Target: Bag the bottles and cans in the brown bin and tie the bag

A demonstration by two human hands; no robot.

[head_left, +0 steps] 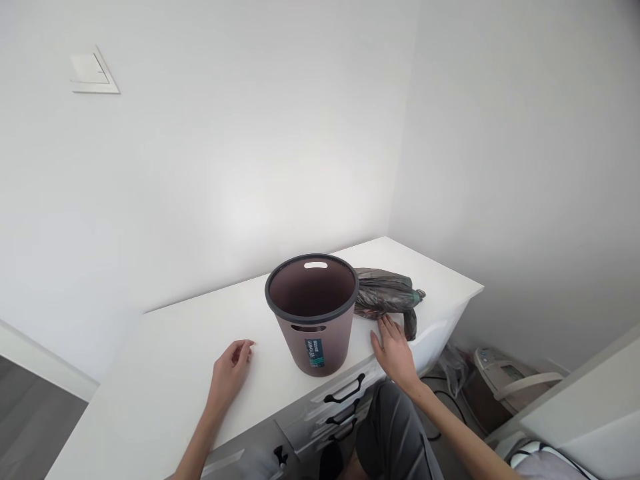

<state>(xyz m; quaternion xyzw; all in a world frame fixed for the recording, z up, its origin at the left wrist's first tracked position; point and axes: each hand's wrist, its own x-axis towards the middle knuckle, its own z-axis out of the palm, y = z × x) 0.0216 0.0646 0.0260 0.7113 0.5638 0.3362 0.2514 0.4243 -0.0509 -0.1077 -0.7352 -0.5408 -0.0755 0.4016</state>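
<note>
A mauve trash bin (314, 343) with a dark grey rim stands upright on the white cabinet top, with handle slots and a blue-green label. To its left, my left hand (233, 368) rests on the surface, fingers loosely curled together with nothing visible in them. The hand is apart from the bin. Right of the bin lies a full, crumpled dark plastic bag (387, 292), partly hidden behind the bin. My right hand (394, 350) lies flat with fingers stretched out, its fingertips at the bag's near edge; it grips nothing.
The white cabinet (165, 373) has black drawer handles (345, 389) facing me, and my legs are below. White walls bound it behind. On the floor at right are a beige appliance (510, 380), a clear plastic bag (454, 370) and dark cables. A light switch (94, 72) is upper left.
</note>
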